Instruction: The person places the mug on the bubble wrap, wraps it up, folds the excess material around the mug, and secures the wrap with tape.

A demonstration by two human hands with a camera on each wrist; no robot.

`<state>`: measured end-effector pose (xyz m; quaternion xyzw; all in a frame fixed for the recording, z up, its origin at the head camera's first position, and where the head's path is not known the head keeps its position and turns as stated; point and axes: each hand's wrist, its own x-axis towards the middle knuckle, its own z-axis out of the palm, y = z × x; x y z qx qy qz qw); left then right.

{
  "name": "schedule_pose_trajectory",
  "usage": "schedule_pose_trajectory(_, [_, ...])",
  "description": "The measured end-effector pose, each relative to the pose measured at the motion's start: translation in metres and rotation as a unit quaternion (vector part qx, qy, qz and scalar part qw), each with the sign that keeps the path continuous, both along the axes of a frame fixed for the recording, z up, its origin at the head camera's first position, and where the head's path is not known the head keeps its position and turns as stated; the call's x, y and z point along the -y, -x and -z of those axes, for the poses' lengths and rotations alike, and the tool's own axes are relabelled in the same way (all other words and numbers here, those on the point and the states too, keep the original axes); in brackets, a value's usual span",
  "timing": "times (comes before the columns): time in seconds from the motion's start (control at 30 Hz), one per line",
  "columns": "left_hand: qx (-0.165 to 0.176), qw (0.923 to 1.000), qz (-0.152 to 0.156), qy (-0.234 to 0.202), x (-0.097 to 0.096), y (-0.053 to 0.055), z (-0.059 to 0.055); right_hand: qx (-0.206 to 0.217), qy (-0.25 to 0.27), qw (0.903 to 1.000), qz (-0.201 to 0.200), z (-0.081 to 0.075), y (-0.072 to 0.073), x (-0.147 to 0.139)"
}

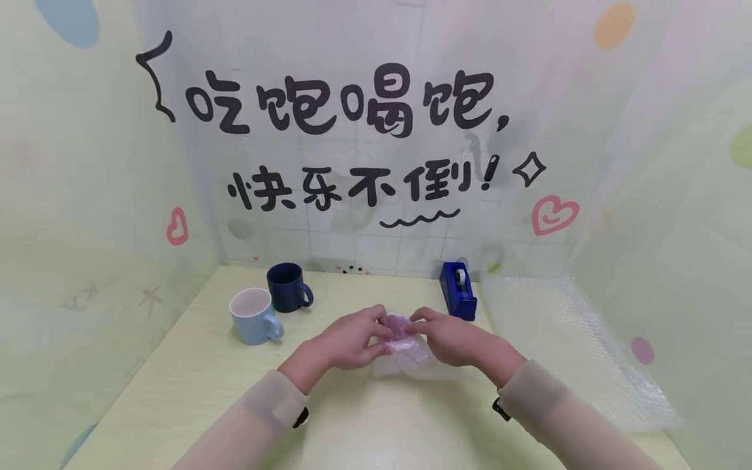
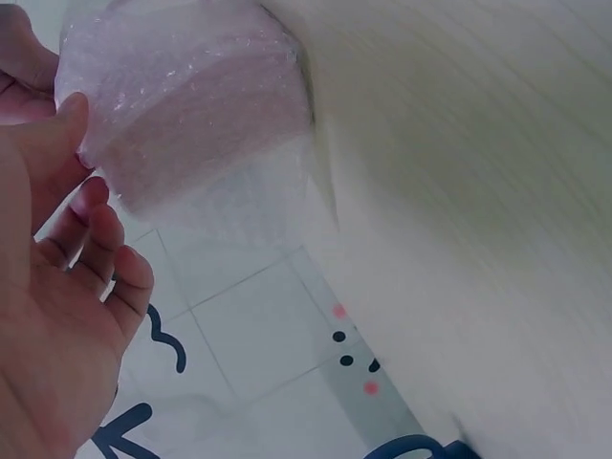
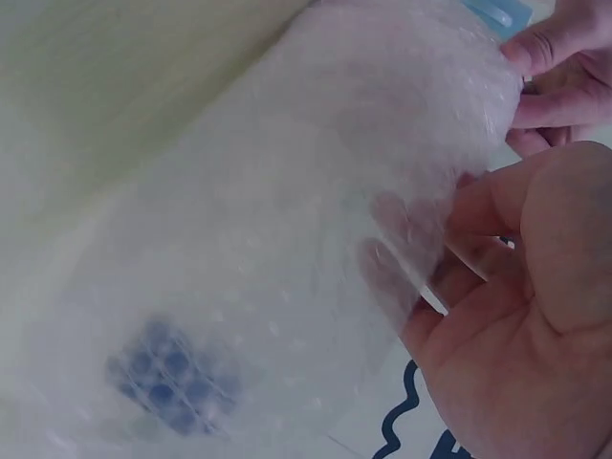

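A pinkish object (image 2: 182, 143) sits inside clear bubble wrap (image 1: 414, 352) between the two hands over the middle of the table; its shape is blurred by the layers. My left hand (image 1: 357, 338) pinches the left side of the wrap with thumb and fingers. On the other side, my right hand (image 1: 455, 338) pinches the sheet near its top edge. Seen from the right wrist, some fingers of the right hand (image 3: 535, 306) show through the film, and a loose flap of bubble wrap (image 3: 249, 258) spreads away from the bundle.
At the back left stand a light blue mug (image 1: 254, 323) and a dark navy mug (image 1: 285, 290). A blue tape dispenser (image 1: 458, 294) is behind the right hand. A large flat sheet of bubble wrap (image 1: 564, 352) lies along the table's right side. Walls with printed sheeting enclose the table.
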<state>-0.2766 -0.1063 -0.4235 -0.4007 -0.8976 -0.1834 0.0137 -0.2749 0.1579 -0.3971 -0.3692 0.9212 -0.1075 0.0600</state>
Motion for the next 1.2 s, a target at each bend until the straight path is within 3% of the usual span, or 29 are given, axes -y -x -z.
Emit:
schedule_pose_trajectory(0.17, [-0.015, 0.9984, -0.034, 0.043, -0.001, 0.005, -0.003, 0.004, -0.011, 0.9988, -0.047, -0.009, 0.005, -0.007])
schedule_pose_trajectory(0.33, [-0.023, 0.9950, -0.060, 0.077, -0.002, 0.009, -0.005, 0.058, 0.020, 0.9974, -0.039, -0.012, 0.004, -0.014])
schedule_pose_trajectory(0.57, [-0.011, 0.9906, -0.099, 0.094, -0.007, 0.014, -0.003, 0.061, 0.063, 0.9952, -0.044, 0.001, 0.002, -0.015])
schedule_pose_trajectory(0.7, [-0.007, 0.9906, -0.109, 0.083, -0.008, 0.015, -0.002, 0.052, 0.091, 0.9945, -0.007, 0.016, -0.003, -0.009])
schedule_pose_trajectory(0.9, [-0.009, 0.9934, -0.103, 0.049, -0.012, 0.013, 0.005, -0.029, 0.139, 0.9880, 0.061, 0.038, -0.012, 0.006])
schedule_pose_trajectory(1.0, [-0.002, 0.9965, -0.073, 0.039, -0.015, 0.010, 0.008, -0.084, 0.141, 0.9824, 0.089, 0.046, -0.016, 0.014])
schedule_pose_trajectory(1.1, [0.016, 0.9991, -0.037, 0.016, -0.015, 0.008, 0.008, -0.102, 0.137, 0.9788, 0.113, 0.050, -0.018, 0.019])
schedule_pose_trajectory(1.2, [0.037, 0.9988, -0.023, -0.020, -0.012, 0.008, 0.007, -0.095, 0.138, 0.9775, 0.128, 0.051, -0.019, 0.023])
